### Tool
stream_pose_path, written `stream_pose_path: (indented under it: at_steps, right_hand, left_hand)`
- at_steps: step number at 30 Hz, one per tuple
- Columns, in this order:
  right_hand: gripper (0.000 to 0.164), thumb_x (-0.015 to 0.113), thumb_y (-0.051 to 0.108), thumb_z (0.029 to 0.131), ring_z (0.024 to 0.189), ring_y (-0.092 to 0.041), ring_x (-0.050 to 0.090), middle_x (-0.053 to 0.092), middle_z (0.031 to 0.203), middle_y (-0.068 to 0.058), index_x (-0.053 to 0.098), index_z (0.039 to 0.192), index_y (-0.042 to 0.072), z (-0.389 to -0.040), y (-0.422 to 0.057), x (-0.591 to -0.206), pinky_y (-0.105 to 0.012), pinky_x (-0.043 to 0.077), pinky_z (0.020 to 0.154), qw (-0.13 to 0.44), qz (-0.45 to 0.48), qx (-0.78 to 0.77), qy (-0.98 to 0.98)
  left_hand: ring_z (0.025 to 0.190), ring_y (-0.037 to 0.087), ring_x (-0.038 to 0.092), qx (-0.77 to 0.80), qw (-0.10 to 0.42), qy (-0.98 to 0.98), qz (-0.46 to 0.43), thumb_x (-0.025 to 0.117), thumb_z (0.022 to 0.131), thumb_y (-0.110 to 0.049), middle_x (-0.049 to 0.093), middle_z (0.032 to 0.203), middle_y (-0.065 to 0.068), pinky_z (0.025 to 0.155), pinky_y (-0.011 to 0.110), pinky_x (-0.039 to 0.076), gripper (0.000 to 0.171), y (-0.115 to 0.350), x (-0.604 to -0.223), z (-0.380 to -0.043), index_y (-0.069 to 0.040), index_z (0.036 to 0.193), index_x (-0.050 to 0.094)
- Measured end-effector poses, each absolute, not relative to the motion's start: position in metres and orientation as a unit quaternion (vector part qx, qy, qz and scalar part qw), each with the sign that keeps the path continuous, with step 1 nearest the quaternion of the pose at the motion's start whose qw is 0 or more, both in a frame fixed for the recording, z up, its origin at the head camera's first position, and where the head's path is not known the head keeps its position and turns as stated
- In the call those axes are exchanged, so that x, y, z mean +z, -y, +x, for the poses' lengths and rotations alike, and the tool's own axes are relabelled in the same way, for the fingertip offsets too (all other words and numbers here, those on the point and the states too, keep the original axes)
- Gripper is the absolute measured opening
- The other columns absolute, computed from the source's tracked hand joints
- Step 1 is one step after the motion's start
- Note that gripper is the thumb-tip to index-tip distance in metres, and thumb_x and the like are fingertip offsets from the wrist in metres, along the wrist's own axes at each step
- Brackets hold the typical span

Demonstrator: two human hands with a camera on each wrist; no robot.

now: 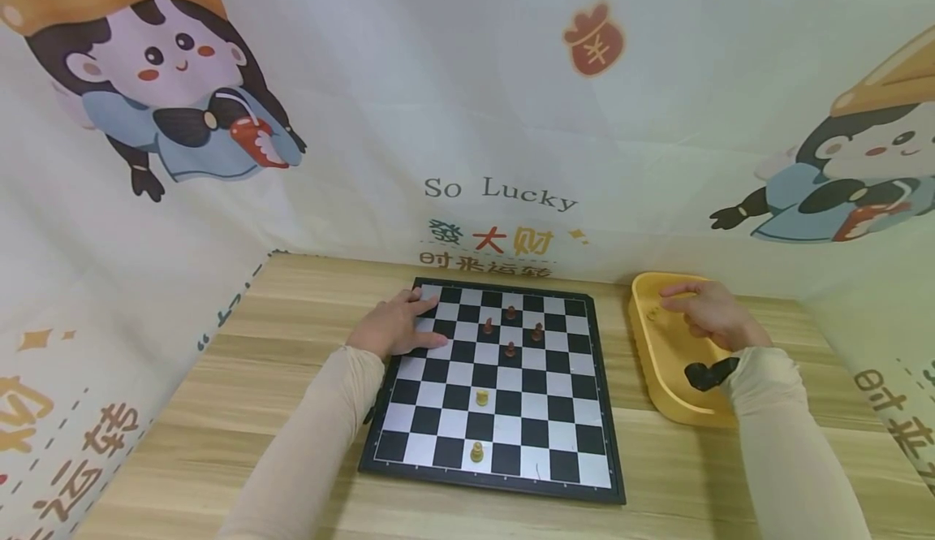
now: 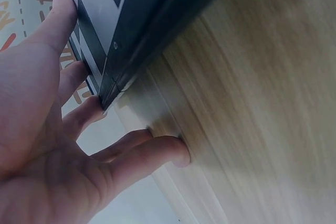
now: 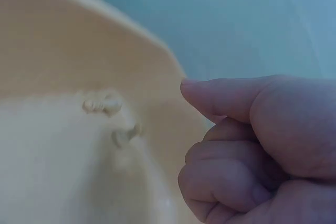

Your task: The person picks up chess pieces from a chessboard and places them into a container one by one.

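My left hand [image 1: 394,325] rests at the left edge of a black-and-white chessboard [image 1: 447,398], its fingers spread. In the left wrist view the thumb lies on the board's top, and two fingers reach down to the tabletop. My right hand [image 1: 712,313] hovers over a yellow tray [image 1: 661,390] with its fingers curled; nothing shows between them. Two pale yellow chess pieces, one a pawn-like piece [image 3: 102,105] and the other a short piece [image 3: 126,136], lie in the tray near its wall. On the board stand several brown pieces [image 1: 510,350] and two yellow pieces, a knight-like one [image 1: 482,398] and a pawn-like one [image 1: 477,451].
The tray stands right of the board on a wood-grain table [image 1: 241,410]. Behind and at both sides hangs a white printed cloth [image 1: 365,101] with cartoon figures and lettering. A black mount [image 1: 708,374] sits at the right wrist.
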State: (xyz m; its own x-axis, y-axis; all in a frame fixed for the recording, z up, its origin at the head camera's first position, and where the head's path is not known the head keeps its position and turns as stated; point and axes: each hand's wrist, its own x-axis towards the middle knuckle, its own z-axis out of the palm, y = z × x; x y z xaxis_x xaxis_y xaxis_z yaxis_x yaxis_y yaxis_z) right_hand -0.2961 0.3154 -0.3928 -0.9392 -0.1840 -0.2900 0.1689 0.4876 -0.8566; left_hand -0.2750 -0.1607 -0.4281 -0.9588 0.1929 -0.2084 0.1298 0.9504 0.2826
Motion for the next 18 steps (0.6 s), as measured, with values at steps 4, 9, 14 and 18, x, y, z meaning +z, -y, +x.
stream_pose_path:
  at_steps: [4, 9, 14, 18]
  right_hand:
    - [0.052, 0.056, 0.024, 0.105, 0.045, -0.001, 0.026, 0.031, 0.052, 0.017, 0.043, 0.144, -0.008, -0.294, -0.307, -0.384, -0.018, 0.030, 0.045, 0.168, -0.018, -0.486, -0.858]
    - [0.050, 0.057, 0.029, 0.105, 0.044, -0.004, 0.026, 0.030, 0.053, 0.015, 0.048, 0.141, -0.004, -0.288, -0.289, -0.369, -0.019, 0.029, 0.044, 0.156, -0.024, -0.466, -0.871]
    - [0.052, 0.061, 0.035, 0.103, 0.045, -0.005, 0.029, 0.032, 0.055, 0.014, 0.052, 0.140, 0.000, -0.282, -0.268, -0.359, -0.021, 0.031, 0.046, 0.155, -0.033, -0.441, -0.883]
    - [0.049, 0.063, 0.034, 0.102, 0.043, -0.007, 0.029, 0.032, 0.054, 0.013, 0.055, 0.137, 0.001, -0.276, -0.250, -0.358, -0.021, 0.030, 0.045, 0.157, -0.039, -0.446, -0.881]
  left_hand:
    - [0.150, 0.048, 0.034, 0.133, 0.118, -0.981, 0.082, 0.070, 0.089, -0.060, 0.025, 0.170, 0.013, 0.121, 0.059, 0.035, 0.085, 0.160, -0.429, -0.275, -0.024, 0.159, 0.038]
    - [0.150, 0.048, 0.034, 0.136, 0.119, -0.980, 0.080, 0.070, 0.089, -0.059, 0.024, 0.170, 0.013, 0.121, 0.059, 0.035, 0.085, 0.160, -0.427, -0.274, -0.024, 0.159, 0.037]
    - [0.151, 0.048, 0.033, 0.137, 0.122, -0.980, 0.079, 0.069, 0.090, -0.059, 0.023, 0.171, 0.013, 0.121, 0.059, 0.035, 0.085, 0.160, -0.427, -0.275, -0.024, 0.160, 0.036]
    - [0.150, 0.048, 0.034, 0.136, 0.119, -0.980, 0.082, 0.069, 0.090, -0.058, 0.024, 0.170, 0.015, 0.121, 0.059, 0.035, 0.085, 0.160, -0.427, -0.275, -0.022, 0.159, 0.037]
